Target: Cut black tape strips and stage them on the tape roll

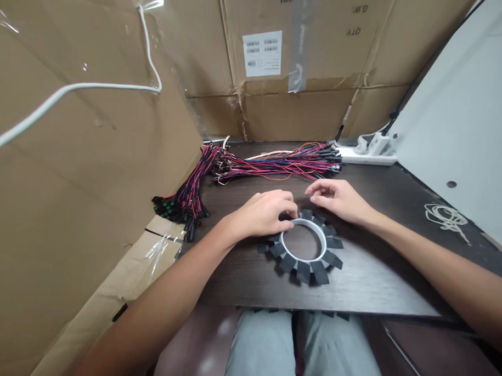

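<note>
A light grey ring [305,260] lies flat on the dark table. Short black tape pieces [320,271] stick out all around its edge. My left hand [264,212] is at the ring's upper left, fingers curled and thumb at the rim, closed around one of the black pieces. The tips of its fingers partly cover that piece. Just above and right of the ring, my right hand [337,198] hovers with thumb and index finger slightly apart. Nothing shows between them.
Bundles of red, black and purple wires [275,166] lie along the back, with another bundle [189,195] at the left. A white power strip [369,155] sits at the back right. Coiled pale cord [446,217] rests at the right. Cardboard walls [213,57] enclose the back and left.
</note>
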A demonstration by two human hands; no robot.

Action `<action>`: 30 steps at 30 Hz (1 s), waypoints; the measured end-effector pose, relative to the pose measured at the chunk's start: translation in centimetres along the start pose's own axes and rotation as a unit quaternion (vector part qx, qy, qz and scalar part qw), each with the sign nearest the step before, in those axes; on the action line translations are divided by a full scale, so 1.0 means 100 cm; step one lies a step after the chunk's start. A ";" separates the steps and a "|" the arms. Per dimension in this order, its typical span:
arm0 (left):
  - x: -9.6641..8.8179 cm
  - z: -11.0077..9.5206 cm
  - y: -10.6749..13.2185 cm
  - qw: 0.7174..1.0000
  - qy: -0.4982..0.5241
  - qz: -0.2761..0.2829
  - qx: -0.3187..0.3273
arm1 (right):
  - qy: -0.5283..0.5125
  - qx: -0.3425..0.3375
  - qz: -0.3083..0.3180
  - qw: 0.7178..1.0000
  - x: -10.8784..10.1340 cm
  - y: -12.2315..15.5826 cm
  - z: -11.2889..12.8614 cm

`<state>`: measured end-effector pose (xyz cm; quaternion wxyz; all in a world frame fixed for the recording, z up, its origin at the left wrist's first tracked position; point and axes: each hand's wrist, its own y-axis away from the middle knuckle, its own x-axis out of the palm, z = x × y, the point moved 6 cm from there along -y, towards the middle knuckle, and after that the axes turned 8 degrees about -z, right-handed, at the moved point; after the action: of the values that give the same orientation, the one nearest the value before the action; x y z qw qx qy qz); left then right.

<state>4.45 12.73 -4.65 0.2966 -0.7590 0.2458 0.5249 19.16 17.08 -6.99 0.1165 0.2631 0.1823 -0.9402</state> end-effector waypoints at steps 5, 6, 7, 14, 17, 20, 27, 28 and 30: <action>-0.001 0.002 0.000 0.999 -0.035 -0.022 -0.004 | 0.033 -0.085 0.011 0.996 0.002 0.007 0.015; -0.001 0.003 0.000 0.998 -0.049 -0.030 -0.005 | 0.041 -0.103 0.017 0.994 0.004 0.009 0.018; -0.001 0.005 0.000 0.997 -0.062 -0.038 -0.008 | 0.050 -0.120 0.021 0.991 0.006 0.010 0.019; -0.001 0.008 0.001 0.993 -0.095 -0.073 -0.016 | 0.091 -0.205 0.026 0.974 0.009 0.013 0.025; -0.003 0.005 0.001 0.993 -0.099 -0.070 -0.012 | 0.105 -0.211 0.026 0.971 0.008 0.013 0.025; -0.005 0.003 0.002 0.993 -0.100 -0.066 -0.008 | 0.124 -0.209 0.040 0.969 0.009 0.011 0.021; -0.007 0.002 0.005 0.993 -0.095 -0.073 -0.012 | 0.131 -0.184 0.082 0.971 0.012 0.010 0.016; -0.007 0.002 0.005 0.993 -0.095 -0.072 -0.012 | 0.130 -0.182 0.085 0.971 0.012 0.010 0.016; -0.006 0.003 0.005 0.993 -0.096 -0.072 -0.013 | 0.128 -0.179 0.089 0.971 0.012 0.009 0.016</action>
<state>3.73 12.60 -4.21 0.3462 -0.7248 0.1542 0.5754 17.71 15.42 -6.64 0.2211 0.3715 0.3371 -0.8364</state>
